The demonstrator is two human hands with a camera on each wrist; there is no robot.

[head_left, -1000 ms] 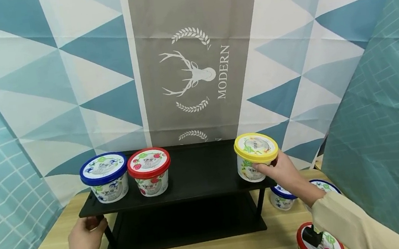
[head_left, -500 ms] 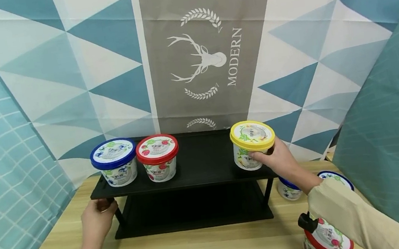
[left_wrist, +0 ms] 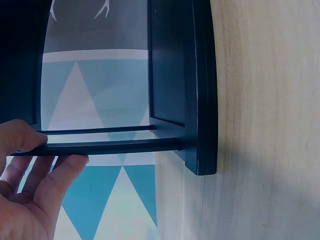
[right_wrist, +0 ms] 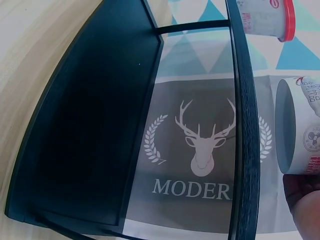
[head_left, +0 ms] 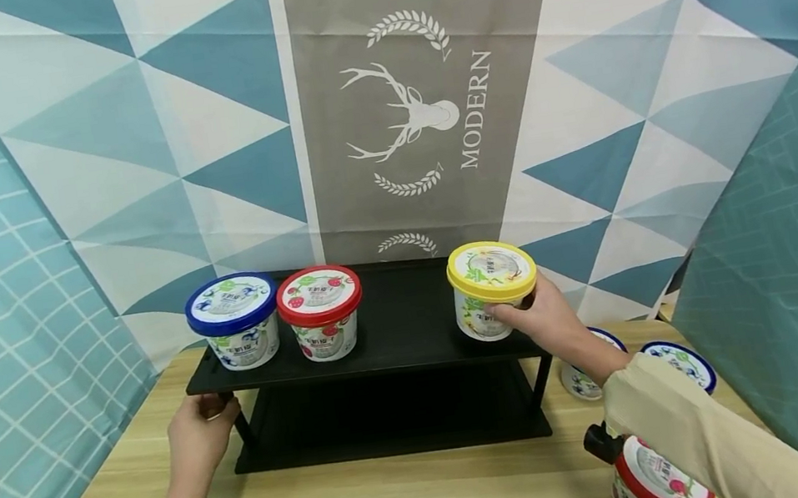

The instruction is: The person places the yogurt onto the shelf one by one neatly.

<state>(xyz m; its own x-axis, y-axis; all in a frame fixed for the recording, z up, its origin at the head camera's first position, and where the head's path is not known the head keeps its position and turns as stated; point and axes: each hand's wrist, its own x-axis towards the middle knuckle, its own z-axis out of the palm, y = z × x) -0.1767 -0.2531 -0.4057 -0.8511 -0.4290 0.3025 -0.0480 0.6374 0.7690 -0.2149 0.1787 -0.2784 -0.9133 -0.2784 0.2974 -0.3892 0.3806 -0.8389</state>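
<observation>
Right of centre in the head view, the right hand (head_left: pixel 546 320) grips the yellow tub (head_left: pixel 493 291), roughly upright, its base apart from the rack (head_left: pixel 411 340) in the right wrist view; the red tub (head_left: pixel 322 314) stands left, well apart. At lower left, the left hand (head_left: pixel 199 443) pinches the rack's post (left_wrist: pixel 120 146).

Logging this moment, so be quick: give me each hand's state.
Left hand: closed, holding the shelf post.
Right hand: closed, holding the yellow-lidded tub.
</observation>
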